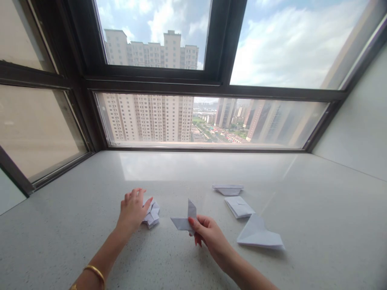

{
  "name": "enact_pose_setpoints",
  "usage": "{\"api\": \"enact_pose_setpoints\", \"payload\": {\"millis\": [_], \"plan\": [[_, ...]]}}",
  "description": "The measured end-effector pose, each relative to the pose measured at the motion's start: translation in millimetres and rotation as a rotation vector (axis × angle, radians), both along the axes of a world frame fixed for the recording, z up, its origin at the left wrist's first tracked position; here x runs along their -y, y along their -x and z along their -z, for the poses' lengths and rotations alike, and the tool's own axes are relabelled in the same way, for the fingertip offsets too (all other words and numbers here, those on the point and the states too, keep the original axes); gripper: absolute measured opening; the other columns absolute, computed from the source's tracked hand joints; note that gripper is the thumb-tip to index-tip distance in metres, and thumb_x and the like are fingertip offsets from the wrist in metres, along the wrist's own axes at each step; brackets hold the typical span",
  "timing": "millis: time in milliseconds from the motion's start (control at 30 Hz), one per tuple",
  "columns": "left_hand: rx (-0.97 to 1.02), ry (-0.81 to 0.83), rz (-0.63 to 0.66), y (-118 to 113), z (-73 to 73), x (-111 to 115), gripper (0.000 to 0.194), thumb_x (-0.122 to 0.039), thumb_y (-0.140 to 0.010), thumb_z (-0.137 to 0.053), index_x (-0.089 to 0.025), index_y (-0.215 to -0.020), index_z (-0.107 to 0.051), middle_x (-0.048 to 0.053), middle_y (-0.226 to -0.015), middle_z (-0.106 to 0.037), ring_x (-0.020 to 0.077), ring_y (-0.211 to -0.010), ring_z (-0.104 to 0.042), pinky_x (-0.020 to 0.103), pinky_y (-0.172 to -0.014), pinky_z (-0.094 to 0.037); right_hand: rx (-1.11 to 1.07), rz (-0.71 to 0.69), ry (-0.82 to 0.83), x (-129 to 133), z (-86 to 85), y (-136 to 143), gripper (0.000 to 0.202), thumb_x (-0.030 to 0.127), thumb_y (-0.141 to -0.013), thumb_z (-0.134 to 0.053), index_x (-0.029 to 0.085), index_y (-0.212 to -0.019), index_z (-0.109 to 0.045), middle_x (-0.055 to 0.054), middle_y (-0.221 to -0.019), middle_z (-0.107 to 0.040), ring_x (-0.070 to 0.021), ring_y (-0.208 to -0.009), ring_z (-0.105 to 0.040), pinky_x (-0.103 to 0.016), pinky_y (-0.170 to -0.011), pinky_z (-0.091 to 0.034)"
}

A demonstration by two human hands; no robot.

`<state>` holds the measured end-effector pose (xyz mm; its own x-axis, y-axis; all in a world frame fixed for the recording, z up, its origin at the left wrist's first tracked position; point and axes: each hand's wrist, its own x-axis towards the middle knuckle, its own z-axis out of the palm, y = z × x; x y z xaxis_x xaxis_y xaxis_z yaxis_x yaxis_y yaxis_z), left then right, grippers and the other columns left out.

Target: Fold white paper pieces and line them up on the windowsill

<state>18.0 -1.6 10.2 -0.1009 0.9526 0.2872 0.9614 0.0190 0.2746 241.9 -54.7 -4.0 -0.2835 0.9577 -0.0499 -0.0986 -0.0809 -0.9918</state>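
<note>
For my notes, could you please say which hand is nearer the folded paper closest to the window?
Right. The right hand is in front and left of that paper; the left hand is farther left.

Gold bangle (95,270), red-painted nails (191,220), bare forearms (104,251).

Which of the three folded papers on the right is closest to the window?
The thin one with the long straight top edge; the boxy one and the big pointy one are farther from the window.
</note>
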Motion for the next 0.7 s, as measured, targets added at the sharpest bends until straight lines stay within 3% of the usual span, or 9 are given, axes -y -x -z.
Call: {"api": "enact_pose_setpoints", "payload": {"millis": [167, 433, 600, 700], "plan": [[0.008, 0.112, -0.023, 9.2, 5.4, -4.4, 0.031, -0.041, -0.07, -0.049, -0.02, -0.091, -0.058, 0.01, -0.101, -0.055, 0.0287, -0.095, -0.046, 0.038, -0.077, -0.036, 0.038, 0.044, 0.039, 0.9, -2.3, -0.6, 0.044, 0.059, -0.064, -0.056, 0.015, -0.057, -0.05, 0.008, -0.045, -0.034, -0.0048, -0.039, -0.028, -0.02, -0.039, -0.015], [0.095, 0.138, -0.055, 12.6, -1.9, -8.2, 0.025, -0.038, -0.065, -0.055, -0.02, -0.082, -0.057, 0.005, -0.084, -0.063, 0.0262, -0.086, -0.053, 0.033, -0.071, -0.038, 0.001, 0.025, 0.021, 2.5, -3.1, -0.3, 0.042, 0.056, -0.065, -0.057, 0.015, -0.06, -0.051, 0.008, -0.046, -0.033, -0.0045, -0.04, -0.027, -0.02, -0.04, -0.016], [0.196, 0.018, -0.033, 19.5, -17.5, -6.2, 0.04, -0.04, -0.073, -0.046, -0.02, -0.107, -0.051, 0.003, -0.085, -0.062, 0.0184, -0.072, -0.056, 0.026, -0.062, -0.039, -0.032, 0.051, 0.061, 2.6, -4.4, 2.1, 0.041, 0.055, -0.061, -0.061, 0.015, -0.062, -0.05, 0.006, -0.049, -0.042, -0.0045, -0.04, -0.033, -0.019, -0.039, -0.024], [0.441, -0.165, 0.006, 18.6, -24.4, -1.9, 0.045, -0.049, -0.071, -0.046, -0.018, -0.102, -0.057, 0.003, -0.082, -0.06, 0.0151, -0.061, -0.051, 0.024, -0.052, -0.038, -0.038, 0.06, 0.065, 2.8, -4.4, 2.8, 0.04, 0.053, -0.06, -0.063, 0.014, -0.065, -0.052, 0.004, -0.052, -0.049, -0.005, -0.04, -0.037, -0.019, -0.04, -0.028]]}}
